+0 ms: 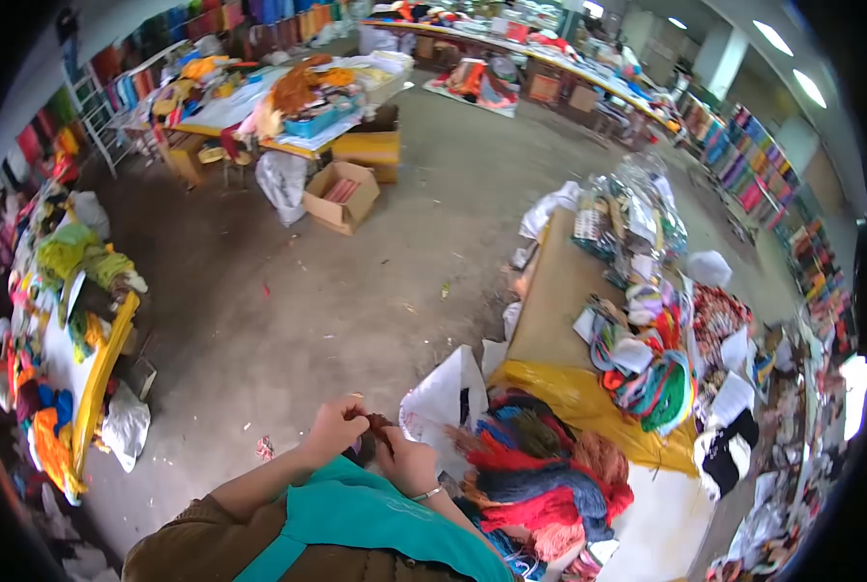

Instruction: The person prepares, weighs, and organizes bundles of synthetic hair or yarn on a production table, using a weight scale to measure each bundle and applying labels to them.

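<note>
Both hands are raised close together over the teal apron, at the bottom middle. My left hand (338, 425) has its fingers pinched on a small piece of brownish-red yarn (379, 424). Against the same yarn, my right hand (410, 464) is closed, with a thin band at its wrist. A dark bit shows just under the fingers, too small to name. Right beside my right hand lies a heap of red, navy and pink yarn (540, 485) on the table.
The near table (658, 519) on the right carries yellow wrapping (589, 407), a multicoloured bundle (668, 398) and plastic bags (637, 213). A yellow-edged table (109, 373) stands left. An open cardboard box (341, 197) sits on the floor ahead, near another loaded table.
</note>
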Tool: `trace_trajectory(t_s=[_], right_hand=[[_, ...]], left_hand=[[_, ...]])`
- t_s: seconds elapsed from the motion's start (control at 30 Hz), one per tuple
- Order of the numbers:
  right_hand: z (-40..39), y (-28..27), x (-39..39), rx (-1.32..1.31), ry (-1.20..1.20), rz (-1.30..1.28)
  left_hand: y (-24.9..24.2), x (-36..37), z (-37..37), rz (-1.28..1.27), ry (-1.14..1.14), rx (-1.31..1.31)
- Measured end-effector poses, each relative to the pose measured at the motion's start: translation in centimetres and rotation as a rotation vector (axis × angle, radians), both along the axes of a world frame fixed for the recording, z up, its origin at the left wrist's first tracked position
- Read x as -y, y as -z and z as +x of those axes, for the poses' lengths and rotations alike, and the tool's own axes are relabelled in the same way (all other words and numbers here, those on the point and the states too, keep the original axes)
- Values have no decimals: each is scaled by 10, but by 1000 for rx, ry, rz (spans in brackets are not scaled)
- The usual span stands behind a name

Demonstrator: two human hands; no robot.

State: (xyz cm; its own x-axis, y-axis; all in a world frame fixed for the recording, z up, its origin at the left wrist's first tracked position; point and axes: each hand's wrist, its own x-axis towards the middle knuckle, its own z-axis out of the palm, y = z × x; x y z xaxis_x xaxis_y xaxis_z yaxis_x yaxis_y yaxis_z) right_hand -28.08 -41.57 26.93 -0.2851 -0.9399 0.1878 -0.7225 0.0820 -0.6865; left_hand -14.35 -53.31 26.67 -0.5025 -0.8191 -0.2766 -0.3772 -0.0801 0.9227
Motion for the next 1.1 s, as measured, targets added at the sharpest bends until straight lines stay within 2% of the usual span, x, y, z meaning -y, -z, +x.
trace_trajectory(t_s=[0.03,0.1,0.17,0.23,0.3,0.37,0.4,0.47,0.5,0.53,0.6,0.67,0.73,0.77,0.8,0.87,0.9,0.97,1.0,1.03,1.07,1.1], right_hand=[[1,6,11,2,-31,2],[4,16,38,2,-110,-18],[6,14,69,-3,-158,7],[11,3,104,-67,-147,72],[17,0,146,-113,-260,-3],[29,4,192,79,-393,-246],[37,13,212,200,-426,-236],[59,40,245,872,-257,152],[66,33,266,957,-265,134],[69,30,284,954,-280,147],[75,22,318,787,-333,118],[81,2,338,764,-316,112],[79,-5,362,560,-255,112],[77,-2,374,421,-270,13],[74,-7,388,417,-282,17],[64,-20,414,-82,-349,-172],[58,-17,430,-81,-353,-167],[42,-6,463,103,-343,-204],[33,-13,484,272,-351,-56],[22,-13,509,325,-405,-73],[12,-13,531,744,-426,120],[4,-16,559,690,-467,42]], left_hand=[[-3,9,5,236,-69,-111],[-15,20,14,272,-163,-140],[-21,39,20,-66,-91,54],[-29,67,30,-72,-131,81],[-24,103,46,-120,-60,148],[-21,142,60,-146,-93,111],[-22,157,71,-160,-85,98],[-37,190,87,-269,-131,122],[-41,205,93,-347,-143,100],[-45,217,98,-419,-150,79],[-51,245,106,-409,-176,91],[-49,270,111,-563,-171,70],[-49,292,110,-620,-172,117],[-48,302,107,-675,-157,165],[-45,313,104,-737,-162,159],[-41,336,95,-736,-201,125],[-39,348,88,-738,-223,91],[-29,378,72,-428,-314,-67],[-41,397,65,-225,-356,-141],[-54,421,57,-82,-380,-152],[-63,445,48,89,-453,-318],[-34,473,47,-133,-421,-405]])
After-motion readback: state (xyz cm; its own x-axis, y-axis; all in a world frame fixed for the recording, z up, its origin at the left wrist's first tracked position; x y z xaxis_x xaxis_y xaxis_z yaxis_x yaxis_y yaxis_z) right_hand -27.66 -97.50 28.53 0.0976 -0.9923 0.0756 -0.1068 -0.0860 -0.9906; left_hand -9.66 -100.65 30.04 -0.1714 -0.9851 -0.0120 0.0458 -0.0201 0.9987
